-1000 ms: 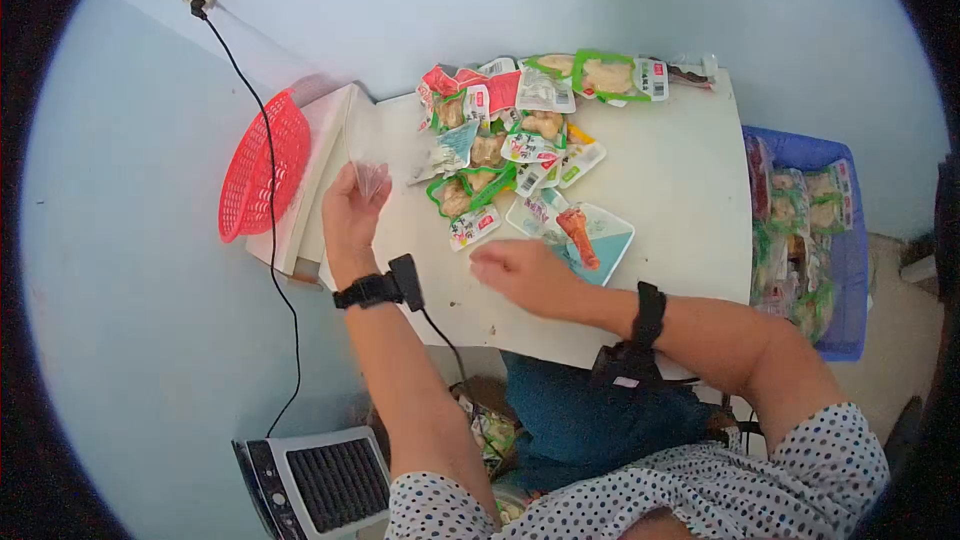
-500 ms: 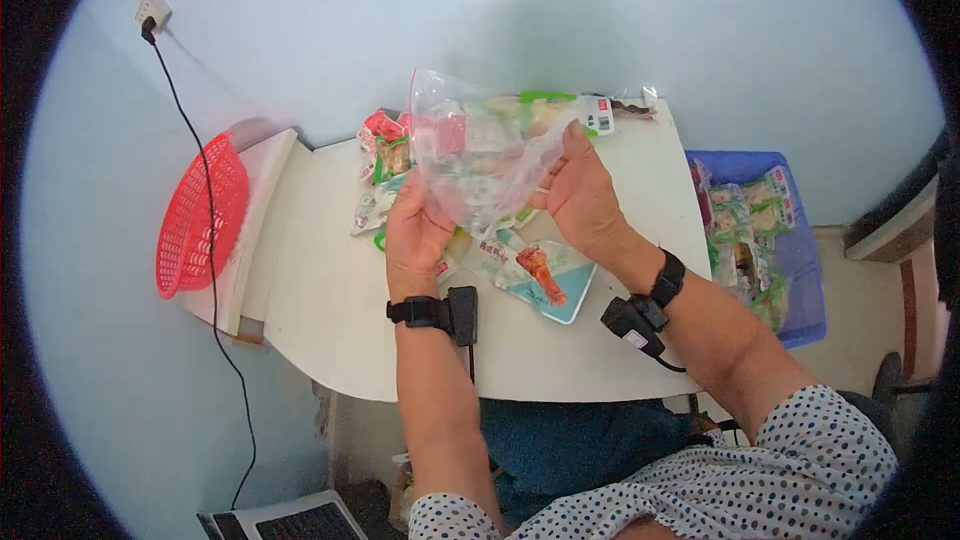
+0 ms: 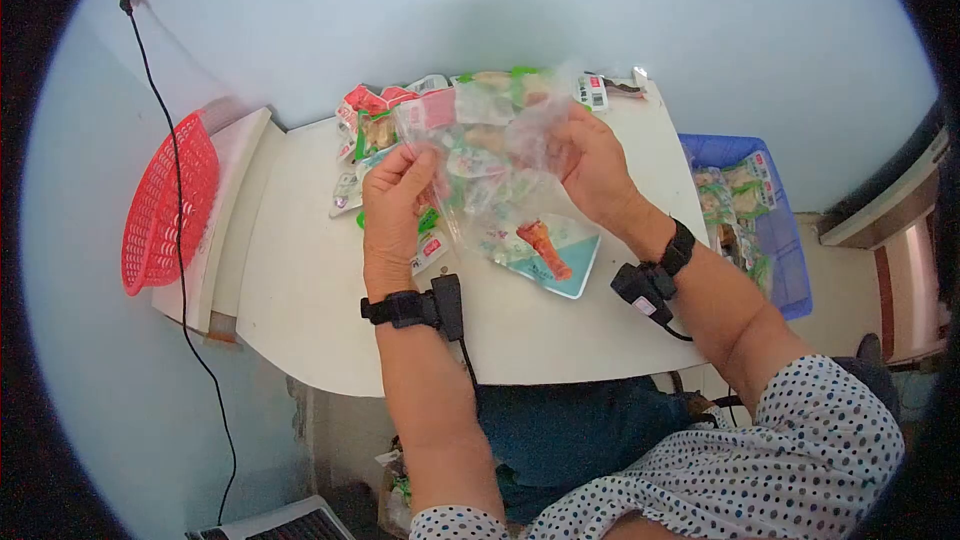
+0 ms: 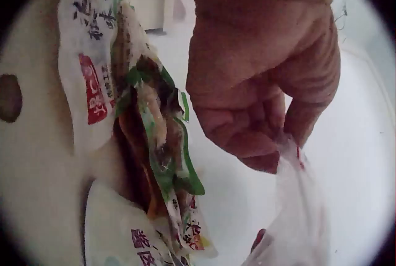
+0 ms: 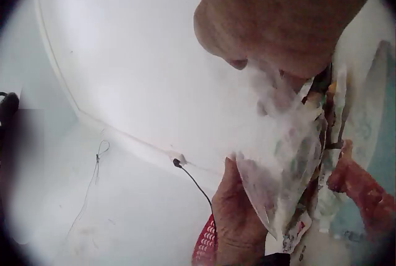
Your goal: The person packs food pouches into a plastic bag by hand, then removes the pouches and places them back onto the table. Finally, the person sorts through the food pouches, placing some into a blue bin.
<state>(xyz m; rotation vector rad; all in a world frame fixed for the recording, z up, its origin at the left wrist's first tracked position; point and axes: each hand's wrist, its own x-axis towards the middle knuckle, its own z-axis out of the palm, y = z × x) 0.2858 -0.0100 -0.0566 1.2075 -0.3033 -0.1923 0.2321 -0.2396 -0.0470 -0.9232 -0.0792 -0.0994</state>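
A clear plastic bag (image 3: 490,175) is stretched between both hands above the table. My left hand (image 3: 398,205) pinches its left edge between thumb and fingers, which the left wrist view shows close up. On the other side my right hand (image 3: 600,165) grips the bag's bunched right edge, its fingertips partly hidden by plastic in the right wrist view. Through and below the bag shows a flat packet with a drumstick picture (image 3: 545,248). Behind it lies a pile of vacuum-packed food packets (image 4: 158,136) with green and white labels.
A red plastic basket (image 3: 170,205) leans at the table's left end. To the right, below table height, stands a blue crate (image 3: 795,270) holding several packets. A black cable (image 3: 180,230) hangs down the left wall from a socket.
The right hand has come up from the table to the bag, and the left hand has moved right with it. The bag, bunched at first, is now spread between both hands.
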